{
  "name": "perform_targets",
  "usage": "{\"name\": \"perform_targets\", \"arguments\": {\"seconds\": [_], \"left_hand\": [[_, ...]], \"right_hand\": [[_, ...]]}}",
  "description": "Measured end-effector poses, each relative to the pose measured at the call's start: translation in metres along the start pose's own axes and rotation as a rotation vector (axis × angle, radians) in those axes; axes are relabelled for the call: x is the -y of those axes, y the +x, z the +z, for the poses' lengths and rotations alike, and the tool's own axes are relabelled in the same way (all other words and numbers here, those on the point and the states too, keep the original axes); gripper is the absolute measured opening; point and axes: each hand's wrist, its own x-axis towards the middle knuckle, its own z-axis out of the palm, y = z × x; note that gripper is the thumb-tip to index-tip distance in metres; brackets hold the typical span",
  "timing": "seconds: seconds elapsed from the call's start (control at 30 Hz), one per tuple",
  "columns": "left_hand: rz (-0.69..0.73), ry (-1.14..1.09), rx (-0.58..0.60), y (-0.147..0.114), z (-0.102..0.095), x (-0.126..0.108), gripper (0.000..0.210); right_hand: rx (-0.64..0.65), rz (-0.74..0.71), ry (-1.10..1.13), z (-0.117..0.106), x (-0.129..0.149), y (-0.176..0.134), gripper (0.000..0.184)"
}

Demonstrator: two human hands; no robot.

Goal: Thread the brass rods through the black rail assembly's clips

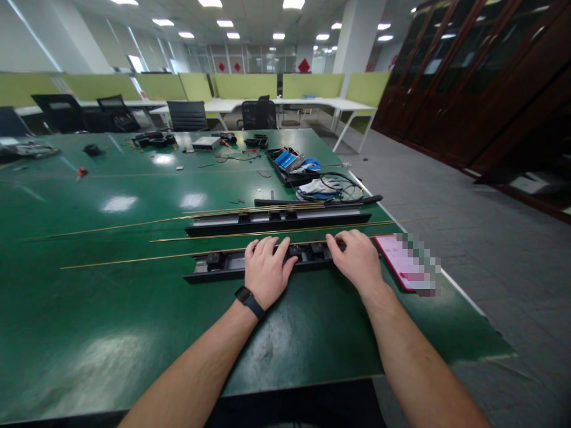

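Observation:
The nearer black channel (232, 273) lies lengthwise before me, its hollow side up. Inside sit several black blocks, one at the left end (215, 260) and others between my hands. A thin brass rod (134, 260) runs along its far wall and sticks out well to the left. My left hand (266, 268) rests over the channel's middle, fingers spread on the far wall and thumb apart. My right hand (357, 258) bends over the right end, thumb and fingers drawn together at the rod and a dark block. Its fingertips are partly hidden, so what they pinch is unclear.
A second black channel (281, 223) with blocks and more brass rods (223, 238) lies just beyond. To the right is a red-edged phone (397, 261). Farther off are a black tray (279, 169) with blue items, gloves (319, 189) and cables. The green table's edge (464, 303) runs along the right.

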Motion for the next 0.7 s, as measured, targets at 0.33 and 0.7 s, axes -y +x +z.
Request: {"name": "perform_targets", "arguments": {"seconds": [0.33, 0.7], "left_hand": [[-0.002, -0.003, 0.01, 0.0007, -0.0011, -0.0007, 0.038], [-0.007, -0.004, 0.012, 0.0005, -0.0018, -0.0001, 0.038]], "right_hand": [[-0.014, 0.012, -0.015, -0.0004, -0.0026, 0.0001, 0.037], [-0.036, 0.053, -0.01, -0.0017, -0.0065, 0.0022, 0.036]]}}
